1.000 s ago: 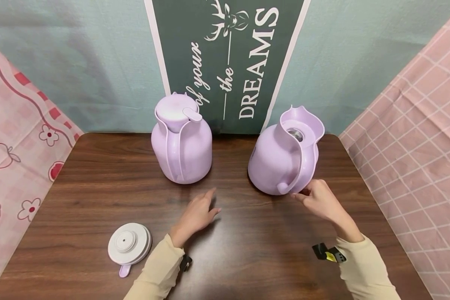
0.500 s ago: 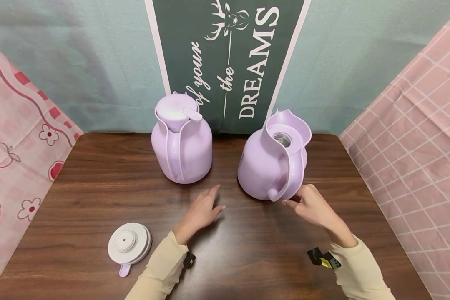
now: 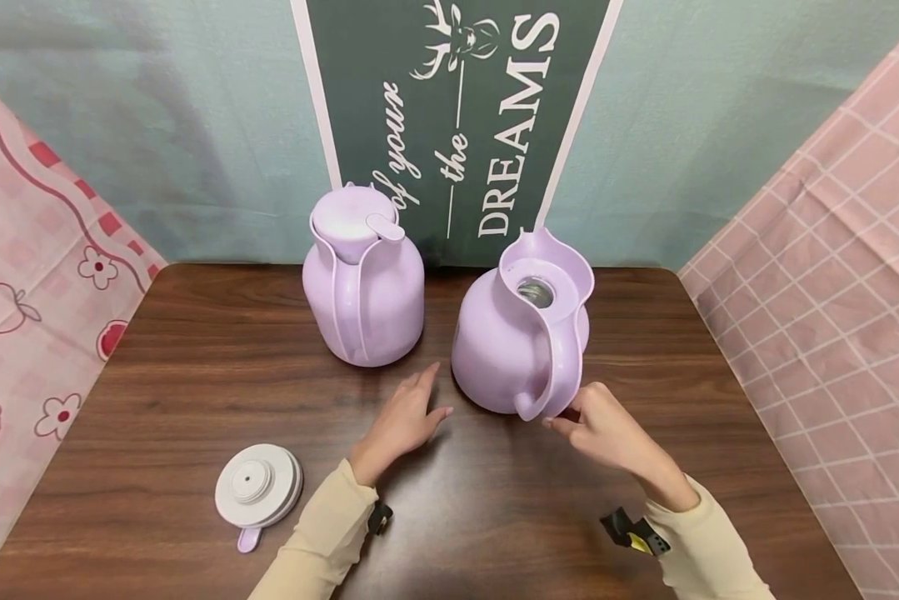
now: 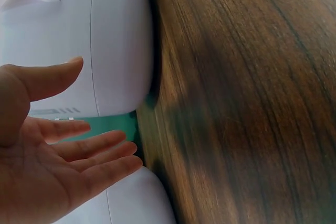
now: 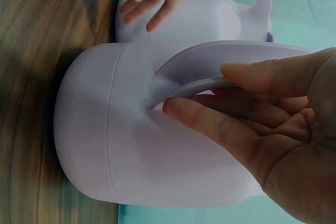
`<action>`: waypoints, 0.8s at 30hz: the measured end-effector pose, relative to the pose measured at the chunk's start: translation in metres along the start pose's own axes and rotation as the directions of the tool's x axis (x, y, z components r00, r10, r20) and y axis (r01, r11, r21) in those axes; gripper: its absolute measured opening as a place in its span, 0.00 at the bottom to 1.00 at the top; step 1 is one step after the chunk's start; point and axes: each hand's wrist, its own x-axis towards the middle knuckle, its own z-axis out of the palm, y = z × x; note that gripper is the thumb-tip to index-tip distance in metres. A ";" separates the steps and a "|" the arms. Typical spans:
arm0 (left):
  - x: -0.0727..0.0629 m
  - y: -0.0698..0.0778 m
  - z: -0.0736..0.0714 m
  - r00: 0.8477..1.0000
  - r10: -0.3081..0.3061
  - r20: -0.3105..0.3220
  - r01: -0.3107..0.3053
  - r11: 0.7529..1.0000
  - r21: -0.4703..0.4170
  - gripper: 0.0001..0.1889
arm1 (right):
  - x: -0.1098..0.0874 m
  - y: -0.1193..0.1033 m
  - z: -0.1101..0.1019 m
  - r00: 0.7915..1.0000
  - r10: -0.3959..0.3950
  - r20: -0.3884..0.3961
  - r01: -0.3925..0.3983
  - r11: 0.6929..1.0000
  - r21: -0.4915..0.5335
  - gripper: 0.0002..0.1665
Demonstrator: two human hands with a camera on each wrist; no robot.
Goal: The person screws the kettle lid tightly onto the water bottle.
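Observation:
A lilac vacuum jug (image 3: 490, 354) without a lid stands upright on the table, its round mouth and silvery inside visible from above. My right hand (image 3: 606, 429) pinches the lower part of its handle (image 5: 197, 86) between thumb and fingers, as the right wrist view shows. My left hand (image 3: 402, 421) hovers just left of this jug, fingers straight and thumb apart, touching nothing. In the left wrist view its palm (image 4: 47, 177) lies in front of the jugs. Behind the left hand stands a second lilac jug (image 3: 389, 308), its lid (image 3: 352, 218) in place.
A loose white lid (image 3: 248, 483) with a lilac tab lies upside down at the front left of the brown wooden table (image 3: 157, 400). A green cloth with a dark printed panel (image 3: 456, 125) hangs behind. Pink cloths flank both sides.
The right hand has moved the lidless jug left and toward me, nearer the lidded one. My left hand has shifted slightly to the right and forward. The loose lid has stayed put.

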 end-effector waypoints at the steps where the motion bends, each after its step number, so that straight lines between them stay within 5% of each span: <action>1: 0.000 0.000 0.000 1.000 0.000 -0.003 0.000 1.000 -0.001 0.36 | 0.000 -0.001 0.002 1.000 -0.007 0.003 0.007 1.000 0.003 0.10; 16: -0.003 -0.003 -0.011 0.987 0.069 -0.143 -0.077 0.996 -0.052 0.42 | 0.001 -0.017 0.017 0.990 -0.141 0.028 0.139 0.988 0.067 0.14; 24: -0.003 -0.002 -0.018 0.987 0.055 -0.152 -0.068 0.994 -0.082 0.46 | 0.002 -0.020 0.018 0.982 -0.178 0.059 0.173 0.981 0.083 0.12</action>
